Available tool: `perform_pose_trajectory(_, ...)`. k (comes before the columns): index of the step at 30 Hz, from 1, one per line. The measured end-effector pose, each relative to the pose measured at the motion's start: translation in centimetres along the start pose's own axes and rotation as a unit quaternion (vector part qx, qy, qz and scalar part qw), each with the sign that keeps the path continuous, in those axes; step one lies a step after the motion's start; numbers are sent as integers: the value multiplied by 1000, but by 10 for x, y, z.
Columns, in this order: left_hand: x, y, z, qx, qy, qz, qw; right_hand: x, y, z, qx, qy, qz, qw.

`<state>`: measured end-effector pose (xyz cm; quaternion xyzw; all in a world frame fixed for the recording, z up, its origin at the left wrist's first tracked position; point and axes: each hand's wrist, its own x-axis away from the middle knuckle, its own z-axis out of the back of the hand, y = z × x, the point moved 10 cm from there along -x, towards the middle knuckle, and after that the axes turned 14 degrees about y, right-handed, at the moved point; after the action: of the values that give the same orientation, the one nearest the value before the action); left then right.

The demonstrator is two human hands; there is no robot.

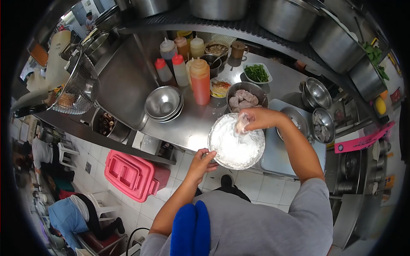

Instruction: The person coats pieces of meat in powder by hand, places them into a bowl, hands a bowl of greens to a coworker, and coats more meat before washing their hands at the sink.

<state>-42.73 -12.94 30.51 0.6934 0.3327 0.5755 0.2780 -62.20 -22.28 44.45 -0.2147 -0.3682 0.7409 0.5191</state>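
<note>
A metal bowl (211, 147) full of white flour (235, 145) sits at the counter's front edge. My left hand (202, 165) grips its near left rim, thumb on top. Above the flour, my right hand (257, 118) is closed on a flour-dusted piece of meat (241, 123), partly hidden by the fingers. Just behind is a metal bowl (267, 97) with several pale meat pieces (244, 99). To the right, a bowl (294, 117) is partly covered by my right forearm.
Squeeze bottles (200, 81) and stacked metal bowls (163, 103) stand left on the counter (175, 132). Chopped greens (256, 73) lie in a white dish. A cutting board (273, 155) is at right. Pots (288, 19) line the overhead shelf. A pink lidded bin (128, 175) stands on the floor.
</note>
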Motion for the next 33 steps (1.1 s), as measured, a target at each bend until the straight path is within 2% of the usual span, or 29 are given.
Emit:
perform_pose_trajectory(1, 0, 1, 0, -3, -2, -1, 1000, 7, 0, -5, 47, -35, -26, 998)
perform_pose_trajectory(2, -2, 2, 0, -4, -2, -1, 1000, 1, 18, 3, -19, 9, -11, 1000)
perform_pose_trajectory(3, -4, 0, 0, -12, -5, 1, 1000, -7, 29, 7, -20, 9, -14, 1000)
perform_pose_trajectory(5, -3, -1, -2, -25, -11, 2, 1000, -15, 86, 38, 135, 82, -197, 968)
perform_pose_trajectory(6, -1, 2, -3, -27, -5, 1, 1000, -18, 97, 33, 134, 85, -199, 967)
perform_pose_trajectory(8, -1, 3, -4, -32, 0, -1, 999, -28, 119, 11, 324, 19, -130, 937)
perform_pose_trajectory(10, -1, 1, -2, -25, 7, -6, 1000, -36, 150, -6, 309, 19, -126, 942)
perform_pose_trajectory(15, -2, 1, -2, -29, 7, -6, 1000, -47, 157, -13, 336, -7, -136, 932)
perform_pose_trajectory(17, -3, 0, -2, -32, 8, -4, 999, -49, 166, -16, 243, -39, -197, 949)
perform_pose_trajectory(21, -2, 1, -2, -22, 6, -19, 1000, -71, 188, -32, 324, -21, -85, 942)
perform_pose_trajectory(23, -1, 1, -2, -15, 1, -7, 1000, -67, 191, -36, 312, -9, -89, 946)
perform_pose_trajectory(25, 1, -1, 0, -15, 4, -4, 1000, -61, 199, -21, 236, 90, -152, 956)
perform_pose_trajectory(26, 0, 0, -1, -18, 6, -6, 1000, -61, 211, -20, 249, 109, -145, 951)
perform_pose_trajectory(27, -1, 1, -1, -13, 6, -8, 1000, -59, 187, -15, 253, 108, -142, 951)
perform_pose_trajectory(29, -2, -2, -2, -13, 0, -4, 1000, -52, 143, -21, 192, 24, -119, 974)
perform_pose_trajectory(30, -1, 0, -2, -13, -1, -6, 1000, -56, 157, -22, 193, 26, -118, 974)
perform_pose_trajectory(31, -1, -1, -2, -16, 3, -4, 1000, -59, 183, -17, 215, 68, -141, 964)
perform_pose_trajectory(32, 0, -1, -1, -19, 6, -2, 1000, -58, 188, -7, 236, 109, -164, 952)
perform_pose_trajectory(33, 0, -1, -2, -19, 6, -2, 1000, -54, 192, -3, 236, 109, -165, 952)
